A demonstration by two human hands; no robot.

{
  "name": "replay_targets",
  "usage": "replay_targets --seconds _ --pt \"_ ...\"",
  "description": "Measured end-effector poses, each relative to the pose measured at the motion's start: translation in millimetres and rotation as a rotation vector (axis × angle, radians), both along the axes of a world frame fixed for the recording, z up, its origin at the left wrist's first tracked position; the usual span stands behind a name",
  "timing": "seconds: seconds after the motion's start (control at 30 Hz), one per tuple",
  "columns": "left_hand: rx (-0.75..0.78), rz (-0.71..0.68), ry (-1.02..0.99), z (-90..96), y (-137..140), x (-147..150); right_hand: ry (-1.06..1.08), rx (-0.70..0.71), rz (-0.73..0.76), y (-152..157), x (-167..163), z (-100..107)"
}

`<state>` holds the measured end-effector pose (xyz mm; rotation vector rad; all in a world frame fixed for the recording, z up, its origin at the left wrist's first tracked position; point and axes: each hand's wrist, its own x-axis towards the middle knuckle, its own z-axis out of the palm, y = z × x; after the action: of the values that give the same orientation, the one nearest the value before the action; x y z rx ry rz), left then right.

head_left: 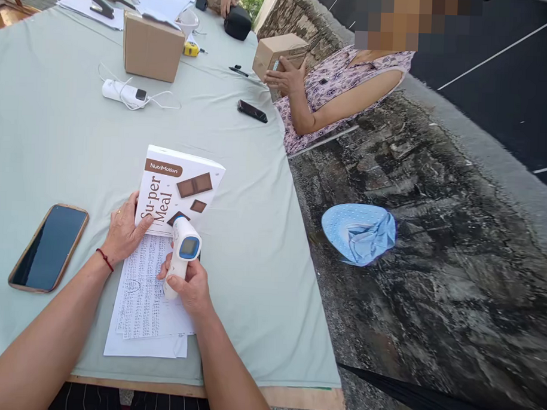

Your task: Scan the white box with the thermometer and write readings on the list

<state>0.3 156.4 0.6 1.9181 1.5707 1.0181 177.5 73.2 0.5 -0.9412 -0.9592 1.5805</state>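
Note:
My left hand [124, 228] grips the lower left corner of a white box [185, 172] printed "NutriMotion Su-per Meal" with brown chocolate squares, its thumb lying across the front. Wrapped in my right hand [192, 286] is a white infrared thermometer [180, 258] with a blue-framed grey screen turned towards me. The thermometer's head overlaps the bottom edge of the box; whether they touch I cannot tell. Beneath both lie several printed and handwritten paper sheets [140, 296]. A dark-screened phone [50, 247] in a brown case rests left of my left hand.
On the green-clothed table [260, 324] stand a cardboard box [153, 48], a white corded device [123, 93], a black phone [252, 111] and a yellow tape measure [191, 48]. At right, a person [340, 94] holds another carton [279, 52]. A blue hat [358, 233] lies beyond the table edge.

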Motion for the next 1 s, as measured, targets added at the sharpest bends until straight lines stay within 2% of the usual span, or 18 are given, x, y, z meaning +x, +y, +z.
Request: replay_targets --seconds 0.4,0.67,0.73,0.8,0.9,1.0 --pt "0.030 -0.012 -0.029 2.6 2.6 -0.5 -0.049 0.104 -0.250 -9.2 5.2 13.7" --pt "0.040 -0.006 -0.033 4.9 3.6 -2.8 -0.074 0.135 -0.286 -6.6 8.9 14.6" --pt "0.035 -0.008 -0.031 4.0 3.8 -3.7 -0.165 0.128 -0.332 -4.8 16.4 11.5" --pt "0.038 -0.008 -0.027 3.2 3.8 -4.6 -0.337 0.100 -0.464 0.1 29.4 6.1" --pt "0.028 -0.033 -0.055 2.9 3.3 -5.2 -0.707 0.029 -0.731 11.2 56.8 -6.2" --pt "0.025 -0.051 -0.079 1.0 2.8 -5.3 -1.057 -0.030 -0.816 19.9 83.4 -21.2"
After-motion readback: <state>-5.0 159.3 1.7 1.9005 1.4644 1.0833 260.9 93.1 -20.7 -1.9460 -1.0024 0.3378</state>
